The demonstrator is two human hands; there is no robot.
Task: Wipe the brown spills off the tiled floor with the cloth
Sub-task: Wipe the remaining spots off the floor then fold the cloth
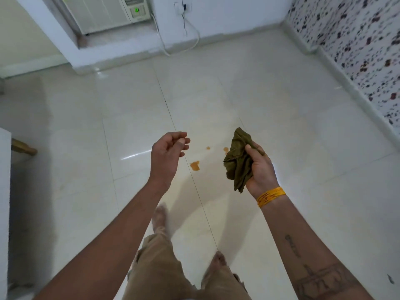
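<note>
Item: right hand (260, 167). Grip closed round one olive-green cloth (238, 161), thumb over the top fold; the cloth hangs bunched, its long axis running near to far, lower corner dangling toward the wrist. One yellow wristband (271, 197) on this wrist.

Item: left hand (167, 151). Grip holds nothing; fingers loosely curled, palm turned right, raised in the air left of the spills.

Item: brown spills, three visible on the tiled floor (303, 126). Largest spill (195, 165), nearest, lying just right of the long grout line. Small spot (208, 148), farther. Third spot (226, 150), partly hidden behind the cloth's edge; its full extent cannot be told, and more may lie behind the cloth.

Relation: the spills lie between the two hands and well below them, on the floor; from the cloth they sit left and down. The row of spots runs roughly left-near to right-far. The right hand, which carries the cloth, is nearer the far-right spot; the left hand is nearer the largest one.

Judgement: wiping not yet begun; the cloth must be lowered to the floor and swept leftward.

Other: two bare feet (161, 215) at near centre; one white appliance (104, 14) against the far wall; one white cable (194, 40) trailing to the floor.
</note>
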